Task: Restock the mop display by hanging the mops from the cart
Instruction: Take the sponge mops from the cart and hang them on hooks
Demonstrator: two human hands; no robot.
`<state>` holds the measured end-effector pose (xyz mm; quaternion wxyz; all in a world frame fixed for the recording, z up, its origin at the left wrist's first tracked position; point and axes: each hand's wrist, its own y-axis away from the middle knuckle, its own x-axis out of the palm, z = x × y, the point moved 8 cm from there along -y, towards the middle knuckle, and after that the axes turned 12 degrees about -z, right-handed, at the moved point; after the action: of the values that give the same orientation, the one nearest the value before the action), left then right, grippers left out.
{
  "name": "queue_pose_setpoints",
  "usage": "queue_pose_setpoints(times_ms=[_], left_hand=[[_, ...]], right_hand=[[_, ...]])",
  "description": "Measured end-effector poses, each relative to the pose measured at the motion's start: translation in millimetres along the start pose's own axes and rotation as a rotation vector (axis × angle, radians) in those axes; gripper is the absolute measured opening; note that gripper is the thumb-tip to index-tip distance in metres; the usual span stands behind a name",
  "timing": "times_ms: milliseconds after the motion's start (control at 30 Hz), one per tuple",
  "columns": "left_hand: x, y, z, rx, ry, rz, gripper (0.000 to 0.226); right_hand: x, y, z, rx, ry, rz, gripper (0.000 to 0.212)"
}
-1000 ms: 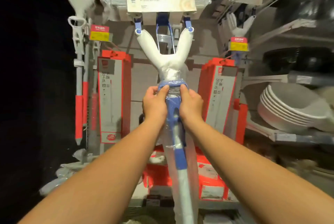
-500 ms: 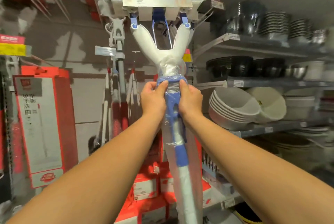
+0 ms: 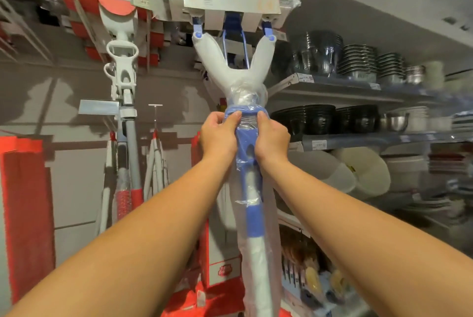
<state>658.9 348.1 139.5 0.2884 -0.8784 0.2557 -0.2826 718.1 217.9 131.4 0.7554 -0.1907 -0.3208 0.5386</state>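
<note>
A blue-and-white sponge mop [image 3: 252, 217] wrapped in clear plastic stands upright in front of me, its white Y-shaped fork and flat head [image 3: 231, 0] raised high near the top of the display wall. My left hand [image 3: 219, 135] grips the blue collar from the left. My right hand [image 3: 271, 136] grips it from the right, thumbs up at the collar's rim. A white-and-red mop [image 3: 122, 86] hangs on the wall to the left.
Red-and-white boxed goods [image 3: 25, 188] hang at the left and stand low behind the mop. Shelves on the right [image 3: 358, 86] carry stacked dark bowls, steel bowls and large white bowls [image 3: 363, 176]. More white mop handles [image 3: 156, 163] hang on the grey wall.
The view has swung right and upward along the display. Both hands keep the same grip on the mop, which has travelled right with them and been lifted higher.
</note>
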Motion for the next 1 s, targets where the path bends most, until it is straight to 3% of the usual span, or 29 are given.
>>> queue_pose_setpoints(times_ms=[433,1000], left_hand=[[120,-17,-4,0.112,-0.03,-0.145,0.02],[170,-84,8,0.256,-0.175,-0.274,0.024]], right_hand=[[-5,-132,-27,-0.028,-0.2,0.129,0.039],[64,-215,-48,-0.029,-0.356,0.246,0.043]])
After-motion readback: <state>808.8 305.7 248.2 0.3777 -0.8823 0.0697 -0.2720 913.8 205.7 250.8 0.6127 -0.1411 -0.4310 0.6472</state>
